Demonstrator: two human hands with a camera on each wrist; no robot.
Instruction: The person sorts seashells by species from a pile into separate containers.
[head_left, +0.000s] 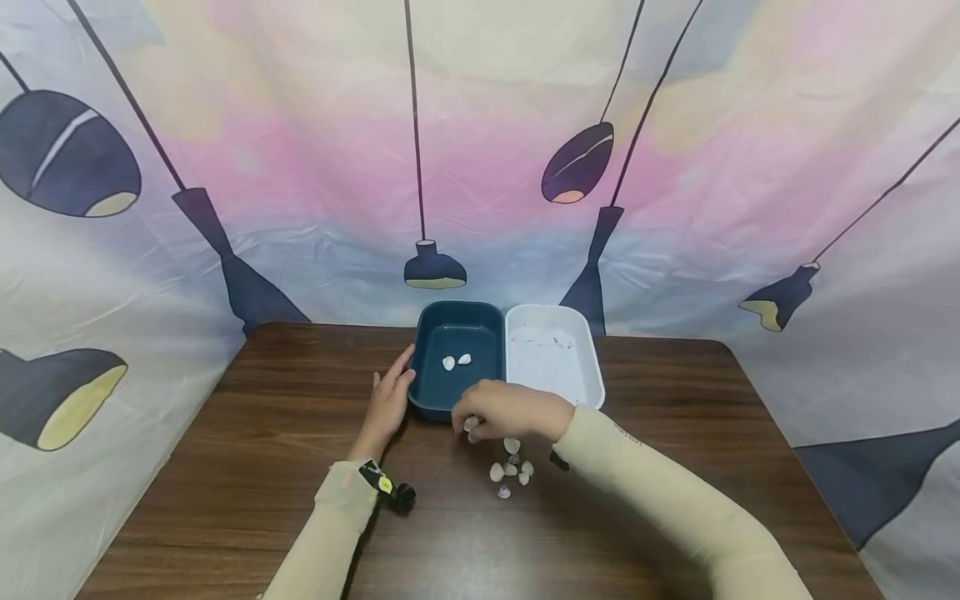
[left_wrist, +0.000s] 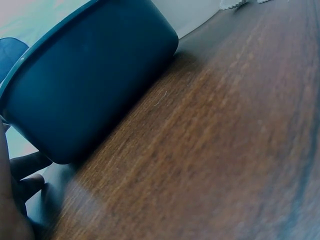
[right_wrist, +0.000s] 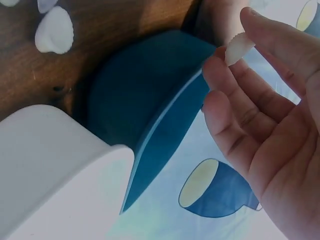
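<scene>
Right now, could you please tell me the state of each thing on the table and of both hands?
Blue tub: upright, two shells inside.
White tub: upright, touching the blue tub.
Left hand: open, resting against the blue tub.
Right hand: pinching one shell.
Loose shells: clustered on the table.

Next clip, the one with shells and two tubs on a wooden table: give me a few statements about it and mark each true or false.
1. The right hand pinches a pale shell in its fingertips. True.
2. The blue tub holds no shells. False: two white shells lie in it.
3. The left hand rests against the blue tub's outer side. True.
4. The white tub stands apart from the blue one, across the table. False: the two stand side by side, touching.
5. A small cluster of loose shells lies on the table near the right hand. True.
</scene>
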